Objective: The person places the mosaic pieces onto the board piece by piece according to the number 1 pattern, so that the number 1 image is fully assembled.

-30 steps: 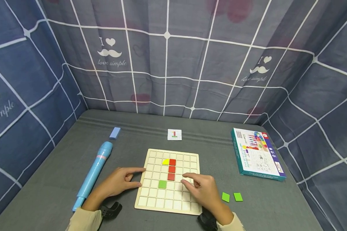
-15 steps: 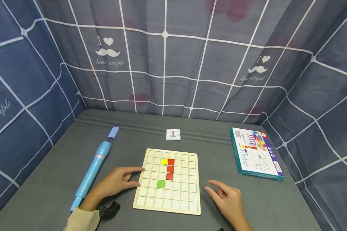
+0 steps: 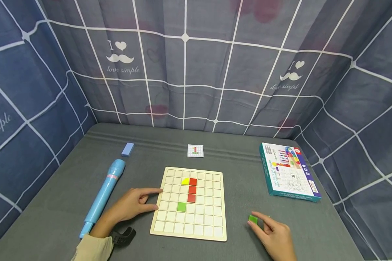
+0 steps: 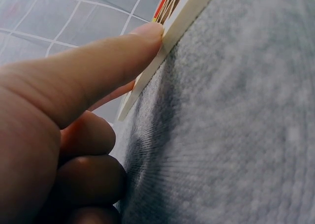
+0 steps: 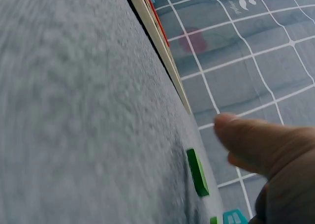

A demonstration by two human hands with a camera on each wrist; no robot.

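A pale wooden grid board [image 3: 209, 221] lies on the grey cloth, bearing a yellow quarter-round tile [image 3: 185, 181], a column of three red tiles [image 3: 191, 190] and one green tile [image 3: 181, 207]. My left hand [image 3: 132, 206] touches the board's left edge with thumb and index finger; the left wrist view shows the thumb [image 4: 106, 61] against the rim. Right of the board, my right hand [image 3: 274, 233] has thumb and index finger spread about a loose green tile [image 3: 253, 219]. In the right wrist view the thumb stands apart from that green tile [image 5: 198, 174]. A second loose green tile is mostly hidden by the hand.
Behind the board lies a small pattern card [image 3: 195, 150]. A blue tube [image 3: 104, 195] and a light-blue block [image 3: 127, 149] lie at left. At right is a teal-edged game box [image 3: 290, 172]. Grid-patterned curtains [image 3: 202, 69] enclose the table's back and sides.
My right hand has moved from over the board's right side rightward to the loose green tiles. The left hand stays at the board's edge, and the tiles on the board are unchanged.
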